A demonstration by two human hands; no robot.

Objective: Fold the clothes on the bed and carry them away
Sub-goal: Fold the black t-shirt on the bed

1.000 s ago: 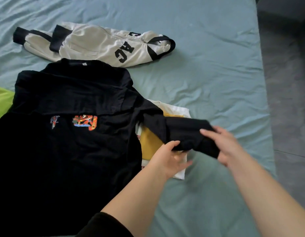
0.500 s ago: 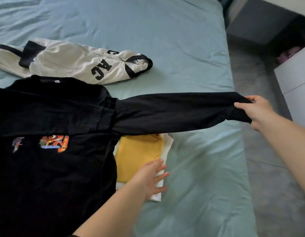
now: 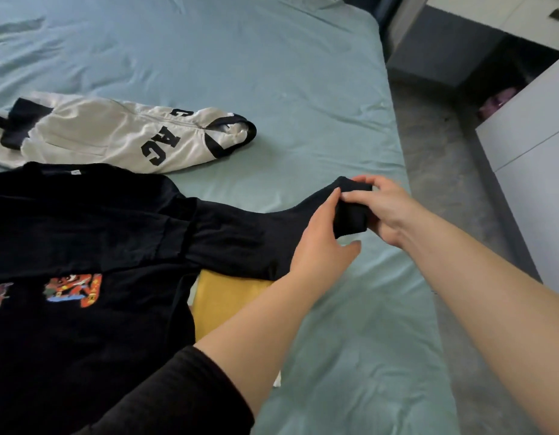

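Note:
A black long-sleeved shirt [image 3: 83, 246] with a small coloured print lies spread on the teal bed [image 3: 303, 89]. Its right sleeve stretches out toward the bed's right edge. My right hand [image 3: 384, 208] grips the cuff end of that sleeve. My left hand [image 3: 319, 246] holds the sleeve just beside the cuff, fingertips meeting the right hand. A yellow garment [image 3: 228, 296] on white fabric lies under the sleeve, partly hidden by the shirt and my left forearm. A white jacket [image 3: 115, 136] with black trim and letters lies folded beyond the shirt.
The bed's right edge drops to a grey floor [image 3: 435, 183]. White drawers [image 3: 529, 171] stand at the right, and a dark open cabinet space [image 3: 497, 76] sits behind them. Bare sheet extends across the far and near right of the bed.
The sleeve was pulled out straight to the right, then drawn back in. My left hand left the yellow garment and now holds the sleeve near the cuff.

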